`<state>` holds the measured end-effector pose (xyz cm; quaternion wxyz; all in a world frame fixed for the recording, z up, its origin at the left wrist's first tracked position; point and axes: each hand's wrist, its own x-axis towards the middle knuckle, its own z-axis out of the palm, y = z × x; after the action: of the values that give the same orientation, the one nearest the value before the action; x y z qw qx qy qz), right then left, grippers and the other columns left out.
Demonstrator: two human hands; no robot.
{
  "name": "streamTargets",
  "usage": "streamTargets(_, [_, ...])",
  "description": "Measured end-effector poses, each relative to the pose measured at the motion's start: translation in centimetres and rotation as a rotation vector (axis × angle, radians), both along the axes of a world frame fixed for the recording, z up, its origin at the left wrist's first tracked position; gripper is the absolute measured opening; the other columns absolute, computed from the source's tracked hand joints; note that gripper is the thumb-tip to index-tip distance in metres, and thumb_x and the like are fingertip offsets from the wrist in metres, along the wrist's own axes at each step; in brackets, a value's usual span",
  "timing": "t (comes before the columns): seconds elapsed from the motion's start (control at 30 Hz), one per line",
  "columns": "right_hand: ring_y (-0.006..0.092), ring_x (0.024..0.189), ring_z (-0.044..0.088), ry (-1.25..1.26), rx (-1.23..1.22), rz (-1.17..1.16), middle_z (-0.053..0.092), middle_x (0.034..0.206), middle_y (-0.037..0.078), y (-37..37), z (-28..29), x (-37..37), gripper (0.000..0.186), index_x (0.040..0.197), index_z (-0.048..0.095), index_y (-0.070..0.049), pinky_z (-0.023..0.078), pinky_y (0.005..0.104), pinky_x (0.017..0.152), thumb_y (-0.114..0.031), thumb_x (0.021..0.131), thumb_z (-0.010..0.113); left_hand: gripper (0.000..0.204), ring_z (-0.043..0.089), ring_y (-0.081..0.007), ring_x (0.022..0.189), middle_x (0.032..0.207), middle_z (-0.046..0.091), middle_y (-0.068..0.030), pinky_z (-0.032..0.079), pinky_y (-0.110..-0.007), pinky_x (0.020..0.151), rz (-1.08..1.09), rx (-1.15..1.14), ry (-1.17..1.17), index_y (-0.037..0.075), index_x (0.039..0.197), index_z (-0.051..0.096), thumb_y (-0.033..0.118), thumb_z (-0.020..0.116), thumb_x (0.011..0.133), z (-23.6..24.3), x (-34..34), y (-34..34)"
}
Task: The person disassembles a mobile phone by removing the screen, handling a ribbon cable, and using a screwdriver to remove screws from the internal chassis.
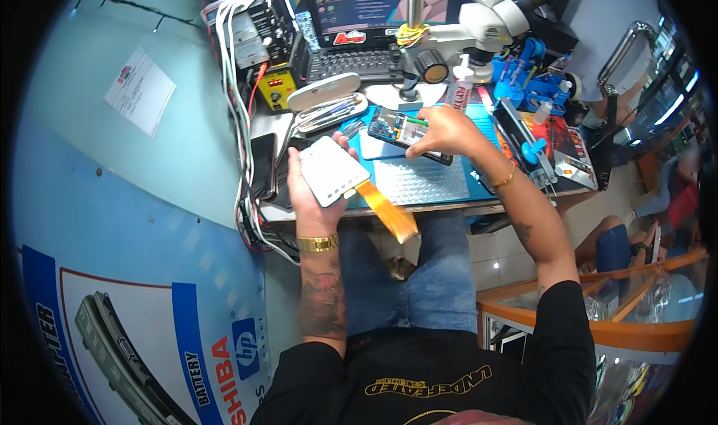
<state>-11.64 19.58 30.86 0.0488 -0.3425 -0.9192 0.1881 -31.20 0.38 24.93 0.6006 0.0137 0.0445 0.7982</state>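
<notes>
My left hand (313, 209) holds a flat white square device (330, 172) with rounded corners, palm up under it. From the device's lower right corner hangs a wide orange flat ribbon cable (385, 209), slightly blurred at its loose end. Over the work mat, my right hand (451, 135) grips an opened smartphone (390, 126) by its long edges, with the thumb on the near side. The phone's circuit board and inner parts are exposed; its right part is partly covered by my hand. The device and phone are apart.
A blue work mat (485, 128) carries a bubbled silvery sheet (422, 182). Behind stand a microscope (479, 32), keyboard (351, 64), monitor (374, 2) and white bottle (461, 84). An open tool case (329, 111) lies left, near hanging cables (238, 111). Blue holders (516, 88) stand right.
</notes>
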Motion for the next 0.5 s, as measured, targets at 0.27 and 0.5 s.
streamTargets(0.27, [0.0339,0.089,0.073,-0.057,0.094,-0.031,0.075,0.094,0.020,0.8,-2.8,-1.4,0.063,0.097,0.073,0.002,0.058,0.0434,0.079,-0.046,0.059,0.090,0.080,0.056,-0.0346,0.129,0.142,0.055,-0.0221,0.042,-0.058,0.112,0.007,-0.131,0.096,-0.004,0.148,0.038,0.062,0.041,0.103,-1.0,2.2,0.4])
streamTargets(0.5, [0.0273,0.082,0.074,0.282,-0.074,-0.102,0.076,0.083,0.015,-4.2,-2.8,3.1,0.057,0.113,0.071,0.003,0.055,0.0387,0.075,-0.044,0.082,0.081,0.074,0.049,-0.0338,0.138,0.148,0.050,-0.0195,0.038,-0.056,0.117,0.073,-0.197,0.169,-0.001,0.151,0.035,0.058,0.034,0.106,-2.4,3.4,2.4])
